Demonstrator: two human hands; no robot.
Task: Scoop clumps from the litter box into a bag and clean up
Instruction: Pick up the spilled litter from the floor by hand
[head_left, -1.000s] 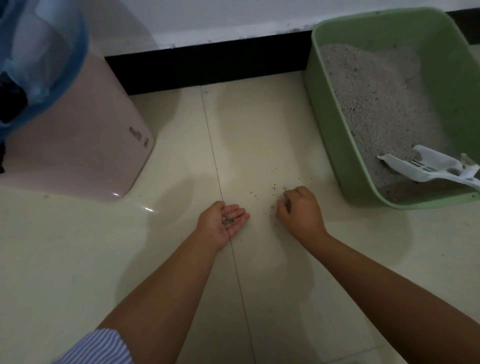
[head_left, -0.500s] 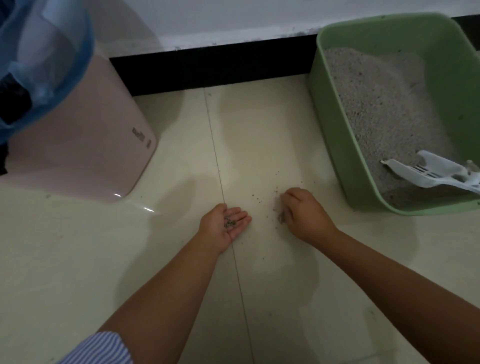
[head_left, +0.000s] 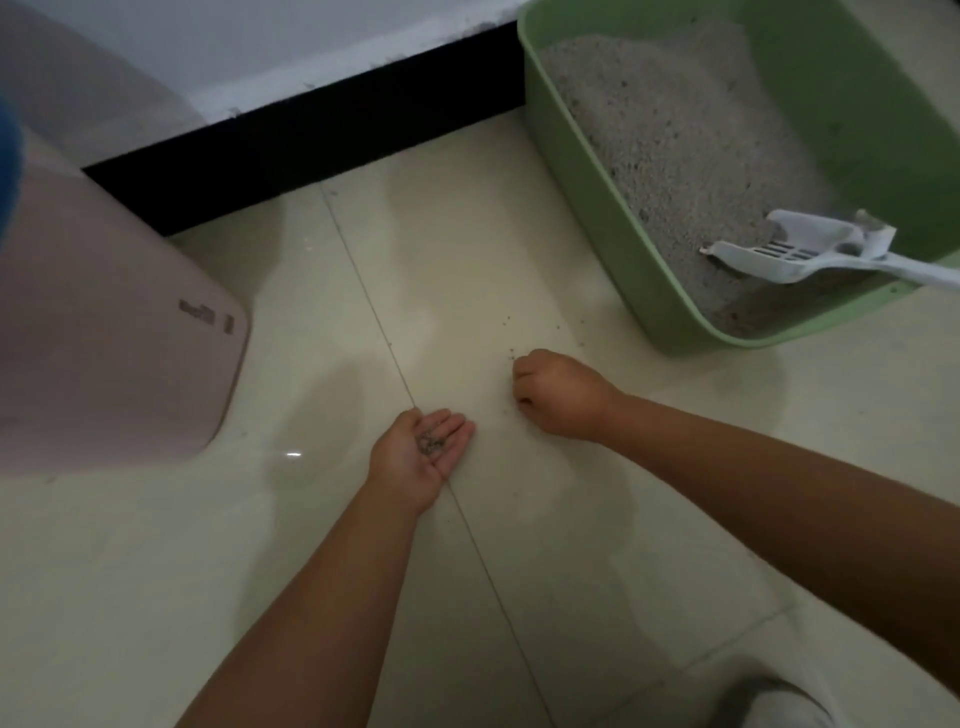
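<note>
A green litter box (head_left: 613, 249) stands at the right on the tiled floor, filled with grey litter (head_left: 670, 135). A white slotted scoop (head_left: 795, 254) lies in it, handle over the near rim. My left hand (head_left: 421, 457) rests palm up on the floor, fingers straight, with a small heap of litter grains (head_left: 430, 444) in the palm. My right hand (head_left: 558, 395) is on the floor just right of it, fingers curled under and pinching at scattered grains (head_left: 511, 356); what it holds is hidden.
A pink bin (head_left: 104, 332) stands at the left, with the blue bag edge (head_left: 8, 156) at the frame's border. A black skirting (head_left: 311, 135) runs along the wall behind. A grey shoe or knee (head_left: 774, 701) shows at the bottom right.
The view has tilted and shifted. My right hand has drawn slightly toward me across the scattered grains; my left hand stays palm up with the grains.
</note>
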